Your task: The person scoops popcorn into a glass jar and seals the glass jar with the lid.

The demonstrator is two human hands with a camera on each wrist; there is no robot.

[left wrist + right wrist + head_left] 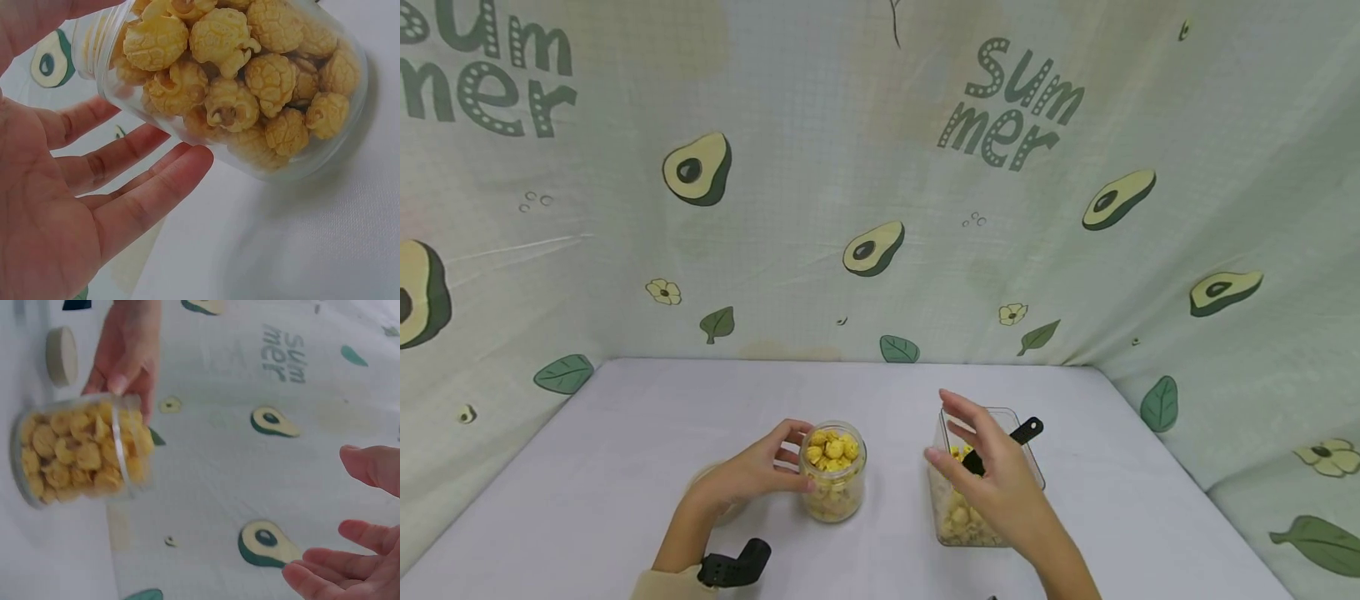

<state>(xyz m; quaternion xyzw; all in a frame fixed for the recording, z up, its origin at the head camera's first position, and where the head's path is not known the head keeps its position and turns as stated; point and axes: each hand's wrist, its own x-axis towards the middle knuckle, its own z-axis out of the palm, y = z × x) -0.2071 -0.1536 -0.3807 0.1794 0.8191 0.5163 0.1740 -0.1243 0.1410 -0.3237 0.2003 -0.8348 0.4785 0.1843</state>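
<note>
A round clear glass jar [833, 492] full of yellow popcorn [275, 75] stands upright on the table, its mouth uncovered. My left hand [767, 467] holds it from the left side, thumb at the front and fingers behind near the rim. To the right is a clear rectangular container [942, 500], part full of the same popcorn. A black utensil [1028, 430] leans in it, its handle sticking out past the right rim; its lower end is hidden. Over this container hovers my right hand [992, 467], fingers spread and nothing between them.
Behind my left wrist lies a pale round lid [61, 356], mostly covered by the hand in the head view. A white cloth covers the table [880, 567]. A printed curtain [790, 275] rises along its back and sides. A black band [730, 570] circles my left wrist.
</note>
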